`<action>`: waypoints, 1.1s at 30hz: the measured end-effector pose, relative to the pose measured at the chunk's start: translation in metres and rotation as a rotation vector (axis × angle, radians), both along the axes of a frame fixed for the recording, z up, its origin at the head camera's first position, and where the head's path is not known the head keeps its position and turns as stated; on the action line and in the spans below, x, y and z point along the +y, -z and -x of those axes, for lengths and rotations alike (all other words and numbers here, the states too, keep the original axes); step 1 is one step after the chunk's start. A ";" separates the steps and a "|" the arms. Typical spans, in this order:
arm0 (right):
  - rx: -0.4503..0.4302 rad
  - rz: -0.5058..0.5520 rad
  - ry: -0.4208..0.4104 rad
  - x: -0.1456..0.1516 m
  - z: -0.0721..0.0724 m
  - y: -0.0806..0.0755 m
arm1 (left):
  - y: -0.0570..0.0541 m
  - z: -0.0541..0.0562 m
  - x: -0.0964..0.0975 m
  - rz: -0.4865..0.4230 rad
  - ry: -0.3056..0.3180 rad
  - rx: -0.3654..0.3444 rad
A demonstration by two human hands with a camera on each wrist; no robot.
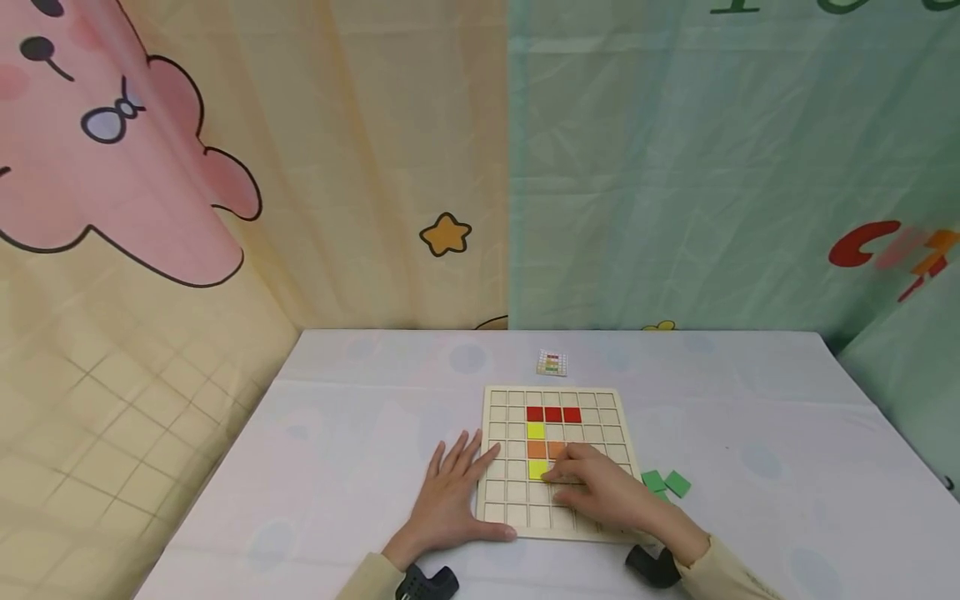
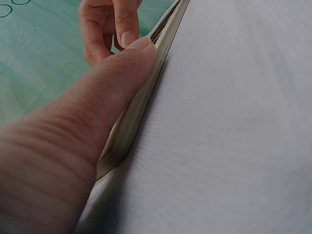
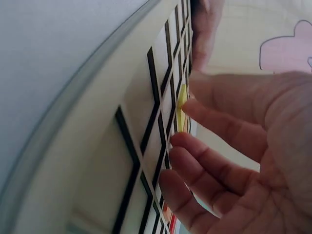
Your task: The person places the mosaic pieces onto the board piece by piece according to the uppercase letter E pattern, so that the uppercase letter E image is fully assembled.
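Note:
A pale square grid board (image 1: 497, 512) lies on the table. My left hand (image 1: 450, 500) spreads its fingers along its left side, thumb at the near edge; in the left wrist view the thumb (image 2: 122, 68) rests against the board's side. My right hand (image 1: 607, 492) reaches over the middle of the board, its fingertips at a small yellow tile (image 1: 537, 469) in a lower cell. The right wrist view shows the index fingertip touching this yellow tile (image 3: 181, 117), thumb close beside it. Above it are orange tiles (image 1: 536, 450), another yellow tile (image 1: 536, 431) and a row of red tiles (image 1: 552, 414).
Several loose green tiles (image 1: 677, 483) lie right of the board, partly behind my right wrist. A small pattern card (image 1: 552, 363) lies beyond the far edge. Printed curtains (image 1: 375, 167) hang behind and beside the white table (image 1: 330, 433).

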State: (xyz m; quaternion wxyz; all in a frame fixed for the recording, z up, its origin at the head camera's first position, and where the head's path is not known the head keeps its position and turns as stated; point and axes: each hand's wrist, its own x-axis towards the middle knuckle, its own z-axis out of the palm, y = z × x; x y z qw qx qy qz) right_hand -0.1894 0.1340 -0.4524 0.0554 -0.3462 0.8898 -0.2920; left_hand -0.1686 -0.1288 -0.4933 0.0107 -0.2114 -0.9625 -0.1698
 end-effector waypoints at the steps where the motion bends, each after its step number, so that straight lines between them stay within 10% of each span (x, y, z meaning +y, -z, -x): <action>1: -0.017 0.004 -0.017 0.003 -0.001 -0.001 | 0.000 0.000 0.000 0.001 -0.001 0.000; 12: 0.160 0.231 0.041 0.046 -0.008 -0.009 | 0.001 0.001 0.001 -0.008 0.000 -0.002; 22: 0.118 0.043 0.324 0.101 -0.002 -0.005 | 0.000 0.001 0.002 -0.014 0.006 -0.011; 33: 0.079 -0.046 0.329 0.113 -0.001 0.009 | 0.000 0.001 0.001 -0.022 0.003 -0.011</action>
